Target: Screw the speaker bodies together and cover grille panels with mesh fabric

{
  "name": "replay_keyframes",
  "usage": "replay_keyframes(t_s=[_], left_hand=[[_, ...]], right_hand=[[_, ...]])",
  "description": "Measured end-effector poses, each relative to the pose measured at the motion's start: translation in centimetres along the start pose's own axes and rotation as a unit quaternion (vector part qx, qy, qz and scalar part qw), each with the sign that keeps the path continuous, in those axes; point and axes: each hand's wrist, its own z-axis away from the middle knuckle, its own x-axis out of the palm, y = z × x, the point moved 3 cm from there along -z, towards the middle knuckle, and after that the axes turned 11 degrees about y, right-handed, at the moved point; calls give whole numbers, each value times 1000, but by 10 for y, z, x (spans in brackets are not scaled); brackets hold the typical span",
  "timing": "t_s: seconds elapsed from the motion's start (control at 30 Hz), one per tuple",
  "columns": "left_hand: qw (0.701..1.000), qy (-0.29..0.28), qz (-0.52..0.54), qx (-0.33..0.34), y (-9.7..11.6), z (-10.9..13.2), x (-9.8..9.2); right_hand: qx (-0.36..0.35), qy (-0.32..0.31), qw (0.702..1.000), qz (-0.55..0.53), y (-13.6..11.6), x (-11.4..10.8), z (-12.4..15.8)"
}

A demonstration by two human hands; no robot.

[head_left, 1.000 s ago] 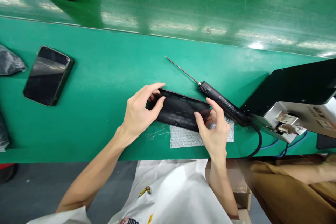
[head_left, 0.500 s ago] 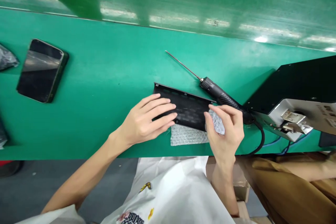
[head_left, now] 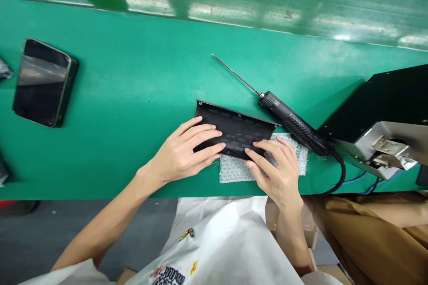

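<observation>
A black plastic cover (head_left: 239, 131), a shallow shell with small clips along its far edge, lies at a slant on the bench, hollow side up. Over its left end rests my left hand (head_left: 182, 151), its fingers stretched out and spread across the inside. My right hand (head_left: 279, 167) is at the near right corner, with fingers extended onto the cover's surface and the thumb by its front edge. A sheet of bubble wrap (head_left: 237, 171) lies partly under the cover and partly beneath my right hand.
An electric screwdriver (head_left: 290, 122) with a long bit lies behind the cover, its cable curving right. A black and metal machine (head_left: 388, 111) stands at the right. A phone (head_left: 43, 82) lies at the left. At lower right sits another person (head_left: 371, 236).
My right hand has moved left and down from the cover's right end, its fingers now lying on the near right corner. My left hand stays over the left end. The view has shifted slightly.
</observation>
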Motion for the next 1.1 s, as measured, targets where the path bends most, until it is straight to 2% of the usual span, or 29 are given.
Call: replay_keyframes(t_s=[0.23, 0.47, 0.53, 0.6, 0.67, 0.7, 0.77, 0.83, 0.93, 1.1], left_hand=[[1000, 3, 16, -13, 0, 4, 3], [999, 0, 34, -25, 2, 5, 4], [998, 11, 50, -33, 1, 5, 1], [994, 54, 59, -72, -2, 6, -5], [980, 111, 38, -161, -11, 8, -12], [969, 131, 22, -210, -17, 9, -14], [950, 132, -8, -282, -26, 9, -15], [948, 94, -13, -303, -32, 4, -13], [951, 53, -4, -305, -35, -6, -10], [928, 94, 45, -359, -35, -9, -11]], right_hand=[[-20, -39, 998, -36, -13, 10, -8], [-33, -32, 998, -50, -9, 11, -10], [-24, -7, 998, -55, -7, 7, -7], [17, 70, 997, -36, -2, -2, -2], [92, 146, 985, 9, 6, -10, 7], [137, 162, 977, 30, 11, -12, 11], [215, 146, 964, 53, 18, -12, 16], [259, 114, 958, 50, 20, -9, 18], [269, 103, 957, 42, 19, -4, 14], [279, 122, 952, 22, 21, 1, 8]])
